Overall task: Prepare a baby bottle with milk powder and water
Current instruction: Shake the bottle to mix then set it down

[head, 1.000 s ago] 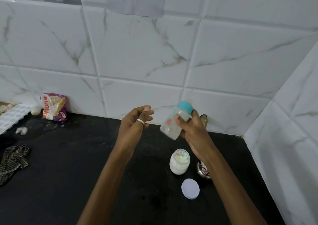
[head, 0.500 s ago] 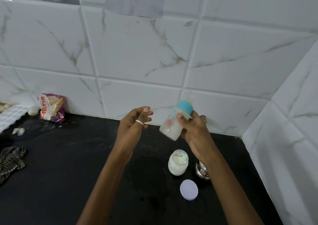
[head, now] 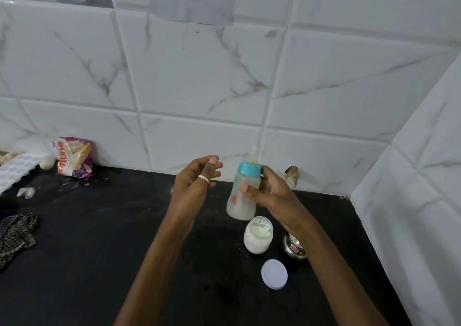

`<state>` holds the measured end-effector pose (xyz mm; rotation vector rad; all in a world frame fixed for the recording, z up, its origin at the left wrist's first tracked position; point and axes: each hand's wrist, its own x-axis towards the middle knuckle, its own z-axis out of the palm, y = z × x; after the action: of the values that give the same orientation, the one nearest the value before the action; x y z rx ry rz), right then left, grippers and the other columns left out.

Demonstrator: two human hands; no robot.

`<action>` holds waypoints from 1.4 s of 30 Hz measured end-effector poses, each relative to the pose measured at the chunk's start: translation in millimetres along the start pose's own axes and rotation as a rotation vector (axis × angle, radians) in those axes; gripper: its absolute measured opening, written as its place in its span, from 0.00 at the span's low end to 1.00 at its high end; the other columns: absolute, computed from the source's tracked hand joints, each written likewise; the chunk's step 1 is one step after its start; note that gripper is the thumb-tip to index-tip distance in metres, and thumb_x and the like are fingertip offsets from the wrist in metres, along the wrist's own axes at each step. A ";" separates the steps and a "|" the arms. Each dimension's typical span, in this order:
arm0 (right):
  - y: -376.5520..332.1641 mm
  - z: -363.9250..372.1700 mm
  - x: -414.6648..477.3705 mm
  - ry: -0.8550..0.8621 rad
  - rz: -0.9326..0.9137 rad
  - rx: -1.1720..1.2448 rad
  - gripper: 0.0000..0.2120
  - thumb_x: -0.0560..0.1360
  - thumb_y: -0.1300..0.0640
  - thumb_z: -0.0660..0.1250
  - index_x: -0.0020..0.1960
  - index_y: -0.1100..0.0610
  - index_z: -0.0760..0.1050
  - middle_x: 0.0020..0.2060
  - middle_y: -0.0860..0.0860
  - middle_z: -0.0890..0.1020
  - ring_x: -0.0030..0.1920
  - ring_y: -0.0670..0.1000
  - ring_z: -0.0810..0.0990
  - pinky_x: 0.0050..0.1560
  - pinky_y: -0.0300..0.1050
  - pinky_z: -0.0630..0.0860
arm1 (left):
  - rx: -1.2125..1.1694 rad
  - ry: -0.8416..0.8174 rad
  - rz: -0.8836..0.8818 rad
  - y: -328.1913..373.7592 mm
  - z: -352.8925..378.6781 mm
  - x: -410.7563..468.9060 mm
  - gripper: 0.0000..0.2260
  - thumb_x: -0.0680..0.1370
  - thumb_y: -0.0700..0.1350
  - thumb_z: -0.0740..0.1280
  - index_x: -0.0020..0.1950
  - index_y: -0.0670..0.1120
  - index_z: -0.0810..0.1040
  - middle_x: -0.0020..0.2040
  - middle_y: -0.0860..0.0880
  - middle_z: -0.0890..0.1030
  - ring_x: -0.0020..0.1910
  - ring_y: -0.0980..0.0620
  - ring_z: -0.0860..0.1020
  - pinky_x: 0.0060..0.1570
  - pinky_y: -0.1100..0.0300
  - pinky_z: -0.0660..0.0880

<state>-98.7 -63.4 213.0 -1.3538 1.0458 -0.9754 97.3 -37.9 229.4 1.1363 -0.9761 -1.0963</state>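
- Two hands work above the black counter (head: 104, 251): the right hand (head: 270, 196) wraps its fingers and thumb round the baby bottle (head: 243, 196), held in the air near upright, just above the open powder jar (head: 258, 234).
- The left hand (head: 193, 186) hangs beside the bottle, not touching it, fingers loosely curled on nothing.
- The bottle looks like light, stiff plastic, milky liquid low inside; the teal collar (head: 249, 169) and teat are on.
- Judged best held round the mid-body, as now; a wet wall could slip.
- The jar's lid (head: 274, 273) lies apart on the counter.
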 end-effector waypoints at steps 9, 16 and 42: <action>2.9 -1.3 1.2 0.034 -0.003 0.068 0.29 0.70 0.45 0.78 0.68 0.51 0.74 0.61 0.53 0.83 0.62 0.54 0.83 0.65 0.64 0.78 | 0.010 0.003 0.002 0.4 0.4 0.4 0.10 0.82 0.52 0.66 0.59 0.51 0.83 0.53 0.53 0.87 0.52 0.56 0.84 0.56 0.56 0.80; 2.1 2.1 1.8 0.004 0.018 0.084 0.26 0.73 0.49 0.76 0.67 0.53 0.74 0.58 0.53 0.84 0.61 0.55 0.84 0.60 0.54 0.81 | -0.003 -0.004 -0.015 -2.5 0.6 0.6 0.10 0.82 0.52 0.66 0.58 0.50 0.83 0.53 0.53 0.87 0.52 0.56 0.84 0.57 0.55 0.79; 22.5 5.6 3.5 0.038 0.082 0.007 0.29 0.72 0.47 0.76 0.69 0.50 0.72 0.61 0.51 0.84 0.63 0.52 0.83 0.66 0.61 0.78 | 0.018 -0.012 -0.019 -14.0 -3.7 4.8 0.11 0.82 0.53 0.66 0.60 0.51 0.83 0.54 0.54 0.87 0.53 0.57 0.84 0.56 0.56 0.79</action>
<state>-93.5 -65.1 190.3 -1.2813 1.1175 -0.9465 99.7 -42.9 215.2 1.1572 -0.9881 -1.1129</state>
